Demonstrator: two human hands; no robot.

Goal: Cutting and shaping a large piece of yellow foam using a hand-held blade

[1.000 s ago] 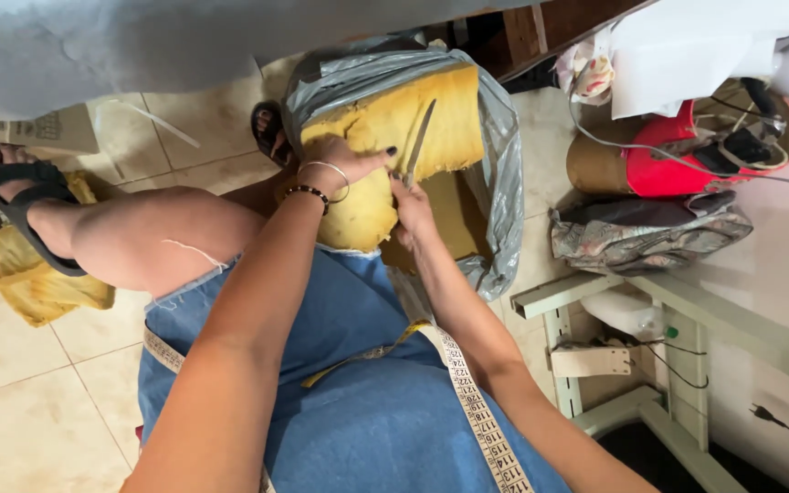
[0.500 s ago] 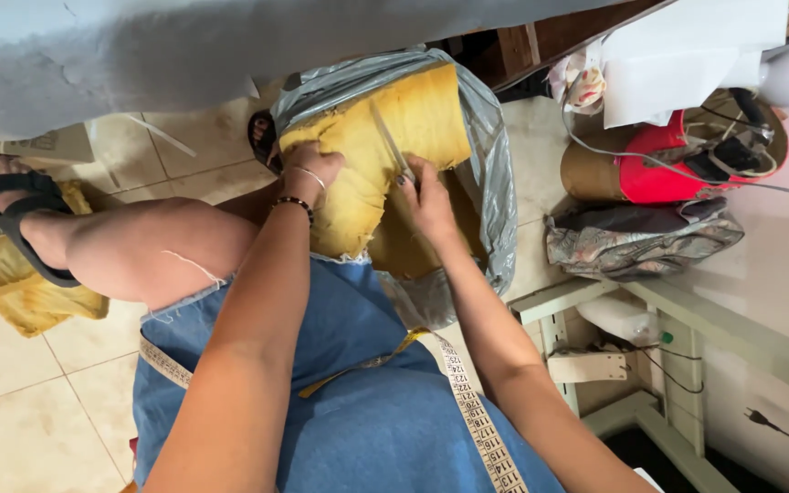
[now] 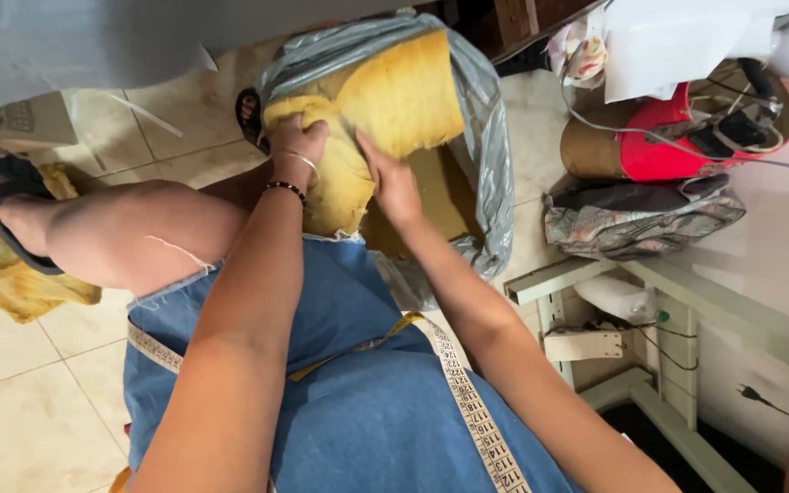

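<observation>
Both forearms reach toward twelve o'clock into a grey plastic bag (image 3: 490, 137) holding a thick yellow fibrous pad (image 3: 404, 91). The left hand (image 3: 296, 141) curls its fingers over the pad's edge at ten o'clock. The right hand (image 3: 393, 183) presses flat against the pad, fingers together.

2 hands are in view, the left hand (image 3: 296, 144) and the right hand (image 3: 393, 187), both on 1 yellow fabric bundle (image 3: 394, 100) inside 1 grey plastic bag (image 3: 486, 137); there is 1 measuring tape (image 3: 468, 393), 1 black sandal (image 3: 2, 196), 1 red container (image 3: 659, 146) and 2 bracelets (image 3: 287, 173)
</observation>
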